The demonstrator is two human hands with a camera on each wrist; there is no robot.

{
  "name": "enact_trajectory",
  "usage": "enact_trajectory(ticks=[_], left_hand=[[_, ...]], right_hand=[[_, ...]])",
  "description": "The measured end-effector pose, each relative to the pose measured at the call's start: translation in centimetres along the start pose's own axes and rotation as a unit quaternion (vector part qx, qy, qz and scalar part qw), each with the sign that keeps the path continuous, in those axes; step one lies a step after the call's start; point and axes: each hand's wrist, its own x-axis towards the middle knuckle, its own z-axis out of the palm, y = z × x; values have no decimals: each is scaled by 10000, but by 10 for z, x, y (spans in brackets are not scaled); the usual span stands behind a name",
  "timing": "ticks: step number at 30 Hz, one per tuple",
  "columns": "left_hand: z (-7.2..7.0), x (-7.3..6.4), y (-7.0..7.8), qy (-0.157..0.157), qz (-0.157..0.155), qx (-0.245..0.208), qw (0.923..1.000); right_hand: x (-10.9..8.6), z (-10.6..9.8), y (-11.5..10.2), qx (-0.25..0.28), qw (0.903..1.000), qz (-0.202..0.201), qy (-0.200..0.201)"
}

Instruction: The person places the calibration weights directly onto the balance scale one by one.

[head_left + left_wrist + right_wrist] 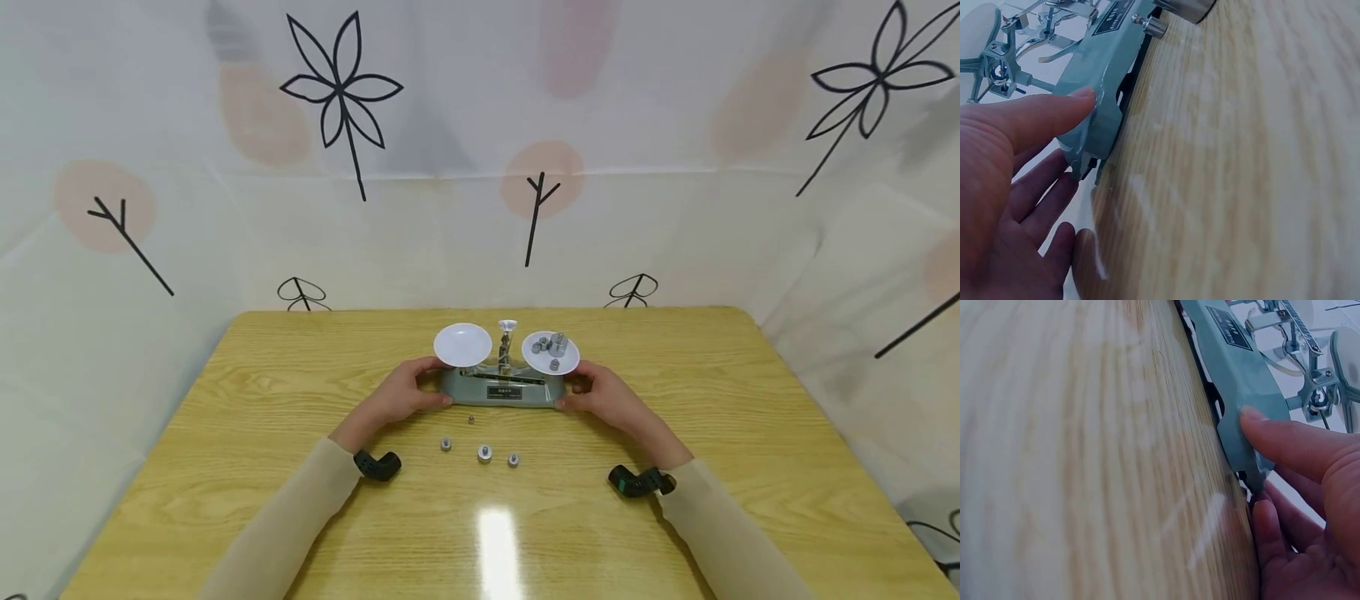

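Observation:
A grey-green balance scale [465, 385] stands toward the back of the table. Its left pan [462, 343] is bare, while several metal weights [557, 343] of different sizes sit on the right pan [570, 360]. My left hand [401, 390] grips the left end of the base, thumb on the front face and fingers around the end. At the other end my right hand [603, 397] holds the base the same way. In the wrist views both thumbs press the base [1100, 81]; its far side is hidden.
Several small weights lie on the table in front of the scale, among them a larger weight [485, 454], a left one [446, 445] and a tiny one [471, 420]. The wooden table [300, 350] meets a patterned cloth [450, 250] at its back edge.

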Motion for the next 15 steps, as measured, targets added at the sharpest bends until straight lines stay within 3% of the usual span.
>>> enact_trajectory(ticks=[15], left_hand=[[-3,-27,8,62,-107,-294,9995]], right_hand=[[1,-1,-1,16,9999,144,-85]])
